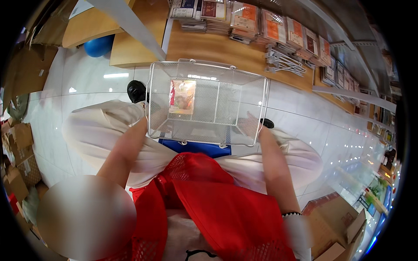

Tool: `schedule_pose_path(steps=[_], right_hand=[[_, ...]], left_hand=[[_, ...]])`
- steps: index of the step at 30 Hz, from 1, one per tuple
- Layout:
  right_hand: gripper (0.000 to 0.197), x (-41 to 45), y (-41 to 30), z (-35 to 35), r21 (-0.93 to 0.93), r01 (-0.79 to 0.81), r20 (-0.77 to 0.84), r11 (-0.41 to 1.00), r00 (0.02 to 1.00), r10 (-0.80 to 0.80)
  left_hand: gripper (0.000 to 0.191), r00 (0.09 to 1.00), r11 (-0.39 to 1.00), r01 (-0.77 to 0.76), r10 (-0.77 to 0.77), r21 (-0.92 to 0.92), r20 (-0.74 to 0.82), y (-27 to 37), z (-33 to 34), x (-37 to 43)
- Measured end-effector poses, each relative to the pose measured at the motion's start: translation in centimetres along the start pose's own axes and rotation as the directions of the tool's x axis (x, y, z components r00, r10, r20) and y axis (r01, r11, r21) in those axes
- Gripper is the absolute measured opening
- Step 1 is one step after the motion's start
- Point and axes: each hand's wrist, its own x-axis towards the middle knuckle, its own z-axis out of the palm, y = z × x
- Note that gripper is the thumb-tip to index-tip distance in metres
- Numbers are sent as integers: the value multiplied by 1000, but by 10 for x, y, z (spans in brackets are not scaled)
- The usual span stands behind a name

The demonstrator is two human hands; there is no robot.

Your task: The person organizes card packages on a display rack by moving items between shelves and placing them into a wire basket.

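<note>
A white wire-mesh shopping basket (225, 101) is in front of me, its open top facing up. One flat, shiny packet (183, 97) with a red edge lies inside at the left. My left hand (160, 119) is at the basket's left side, partly screened by the mesh. At the opposite side my right hand (249, 125) shows through the wire with its fingers spread against the outside. The two hands hold the basket between them. Both thin handles are folded down along the rim.
Behind the basket, a wooden shelf (212, 42) carries stacks of packaged goods (245, 21) and a pile of white metal hooks (284, 60). A blue ball (98, 45) lies at left. Something blue (196, 146) is below the basket. Cardboard boxes (333, 222) stand right and left.
</note>
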Motion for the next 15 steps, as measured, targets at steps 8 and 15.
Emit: schedule_pose_path(steps=[8, 15], right_hand=[[53, -1, 17, 44, 31, -31, 289, 999, 957, 21], [42, 7, 14, 46, -436, 395, 439, 808, 878, -193]], left_hand=[[59, 989, 934, 55, -100, -352, -110, 51, 67, -39], [59, 998, 958, 21, -37, -286, -52, 44, 50, -22]])
